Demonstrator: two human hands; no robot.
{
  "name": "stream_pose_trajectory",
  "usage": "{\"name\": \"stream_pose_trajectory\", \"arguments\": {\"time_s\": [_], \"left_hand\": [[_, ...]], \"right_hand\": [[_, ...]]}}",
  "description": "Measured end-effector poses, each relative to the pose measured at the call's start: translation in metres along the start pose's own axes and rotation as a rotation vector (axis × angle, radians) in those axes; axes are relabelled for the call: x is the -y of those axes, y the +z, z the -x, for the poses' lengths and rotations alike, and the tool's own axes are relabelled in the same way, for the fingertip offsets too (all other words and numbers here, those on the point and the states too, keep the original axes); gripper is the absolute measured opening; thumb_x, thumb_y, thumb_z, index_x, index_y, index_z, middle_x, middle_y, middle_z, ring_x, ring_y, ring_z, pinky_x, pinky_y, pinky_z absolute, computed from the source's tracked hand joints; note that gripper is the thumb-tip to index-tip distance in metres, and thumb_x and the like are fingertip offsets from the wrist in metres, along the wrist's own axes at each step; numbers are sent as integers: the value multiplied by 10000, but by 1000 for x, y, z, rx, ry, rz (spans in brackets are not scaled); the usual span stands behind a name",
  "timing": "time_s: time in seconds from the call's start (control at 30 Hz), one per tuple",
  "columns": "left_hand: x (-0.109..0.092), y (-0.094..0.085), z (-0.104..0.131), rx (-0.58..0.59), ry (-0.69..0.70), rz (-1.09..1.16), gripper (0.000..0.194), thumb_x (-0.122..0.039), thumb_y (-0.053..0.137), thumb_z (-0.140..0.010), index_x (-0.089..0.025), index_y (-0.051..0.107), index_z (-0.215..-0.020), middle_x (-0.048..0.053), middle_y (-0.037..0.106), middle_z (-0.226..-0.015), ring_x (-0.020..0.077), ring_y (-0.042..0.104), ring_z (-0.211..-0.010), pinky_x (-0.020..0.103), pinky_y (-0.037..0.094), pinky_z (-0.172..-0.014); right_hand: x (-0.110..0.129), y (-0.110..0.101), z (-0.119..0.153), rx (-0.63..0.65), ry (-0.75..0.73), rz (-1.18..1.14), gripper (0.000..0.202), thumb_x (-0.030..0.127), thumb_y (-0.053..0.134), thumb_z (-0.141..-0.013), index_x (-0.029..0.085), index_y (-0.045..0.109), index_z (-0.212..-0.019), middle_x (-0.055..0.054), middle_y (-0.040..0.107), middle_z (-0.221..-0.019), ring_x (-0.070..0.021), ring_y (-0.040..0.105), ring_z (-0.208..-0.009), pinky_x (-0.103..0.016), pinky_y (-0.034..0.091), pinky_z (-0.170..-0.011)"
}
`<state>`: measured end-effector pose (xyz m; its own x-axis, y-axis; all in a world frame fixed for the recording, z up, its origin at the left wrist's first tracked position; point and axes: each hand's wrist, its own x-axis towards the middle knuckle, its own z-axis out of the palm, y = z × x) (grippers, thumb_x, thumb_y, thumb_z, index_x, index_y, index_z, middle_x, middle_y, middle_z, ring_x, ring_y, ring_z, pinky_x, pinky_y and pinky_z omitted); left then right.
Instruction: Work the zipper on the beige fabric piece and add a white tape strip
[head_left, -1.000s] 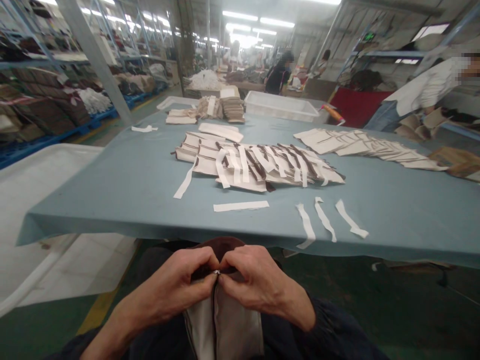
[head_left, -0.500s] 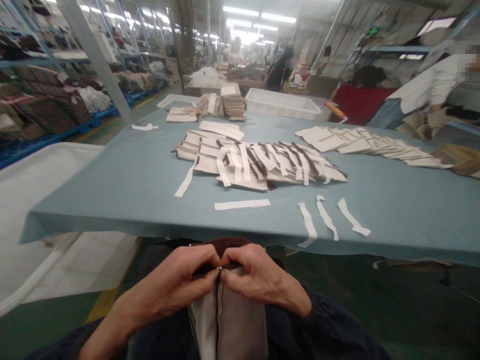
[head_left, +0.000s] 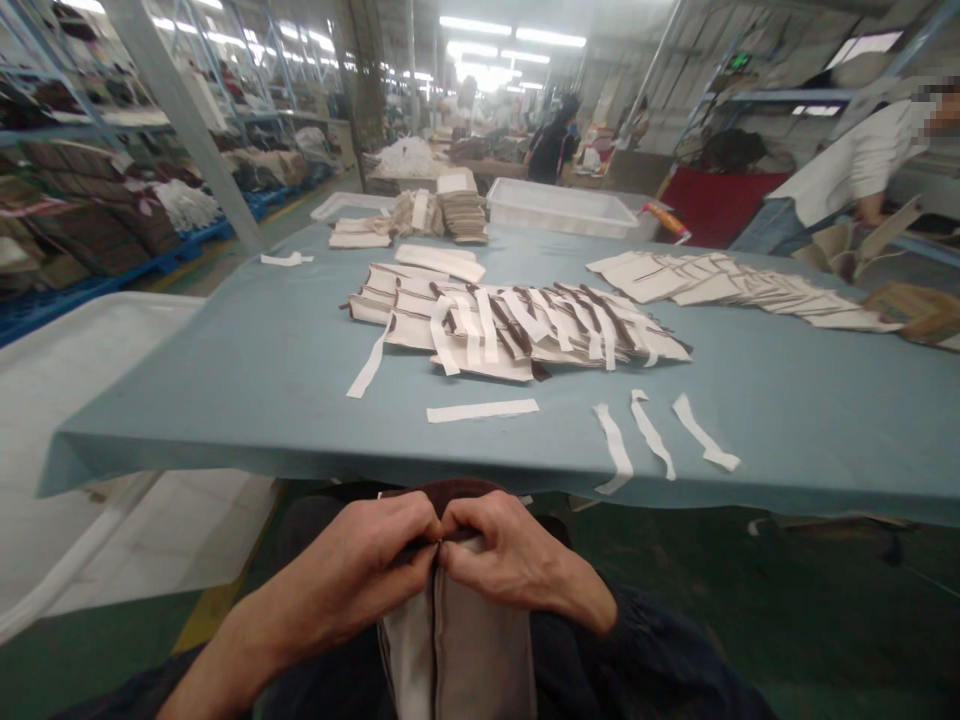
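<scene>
In my lap, below the table's front edge, lies a beige sewn fabric piece (head_left: 484, 655) with a dark seam running down its middle and brown cloth at its far end. My left hand (head_left: 390, 545) pinches it at the top of that seam, thumb against fingers. Right beside it, my right hand (head_left: 495, 550) pinches the other side of the seam, and the fingertips of both hands meet there. Whatever small part sits between the fingertips is hidden. On the table ahead, a white strip (head_left: 482, 411) lies nearest to my hands.
A blue-green cloth covers the table (head_left: 225, 400). Overlapping beige pieces (head_left: 487, 365) with white strips lie mid-table, and more beige pieces (head_left: 742, 285) fan out at right. Behind stands a white plastic bin (head_left: 562, 208). A person in white (head_left: 840, 165) works at far right.
Both hands keep their pinch at the seam, nearly in place; a small pale bit seen between the fingertips is now hidden. The person at right has reached among brown pieces.
</scene>
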<state>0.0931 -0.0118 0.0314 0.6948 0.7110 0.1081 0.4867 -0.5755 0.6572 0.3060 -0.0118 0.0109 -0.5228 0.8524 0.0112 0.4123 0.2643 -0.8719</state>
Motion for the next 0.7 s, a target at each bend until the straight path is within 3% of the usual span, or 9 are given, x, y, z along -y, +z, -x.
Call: {"name": "stream_pose_trajectory", "arguments": {"time_s": [0.2, 0.43, 0.57, 0.7], "left_hand": [[-5, 7, 5, -43, 163, -228, 254, -66, 432, -1000, -186, 526, -796, -3, 599, -729, 132, 561, -622, 260, 374, -585], [-7, 6, 5, -119, 292, -277, 323, -68, 361, -1065, -170, 571, -842, 10, 615, -751, 148, 569, -629, 261, 419, -578], [-11, 8, 5, -121, 298, -259, 340, -126, 320, -1102, -167, 599, -912, 26, 632, -787, 167, 590, -666, 268, 468, -606], [-16, 13, 8, -153, 325, -249, 302, -148, 322, -1108, -161, 611, -1018, 40, 655, -830, 181, 625, -718, 275, 518, -651]], "right_hand": [[-5, 0, 5, 17, 82, -150, 61, 143, 623, -762, 159, 648, -708, 51, 564, -649, -105, 497, -626, -228, 344, -596], [-12, 2, 5, 107, 225, -447, 84, 220, 663, -748, 152, 626, -712, 58, 509, -649, -91, 392, -622, -213, 301, -563], [-14, 2, 8, 145, 256, -610, 160, 293, 685, -734, 157, 605, -710, 64, 456, -631, -87, 333, -602, -220, 285, -563], [-14, -1, 12, 164, 264, -696, 193, 329, 684, -697, 153, 611, -730, 52, 473, -636, -95, 356, -608, -224, 289, -571]]}}
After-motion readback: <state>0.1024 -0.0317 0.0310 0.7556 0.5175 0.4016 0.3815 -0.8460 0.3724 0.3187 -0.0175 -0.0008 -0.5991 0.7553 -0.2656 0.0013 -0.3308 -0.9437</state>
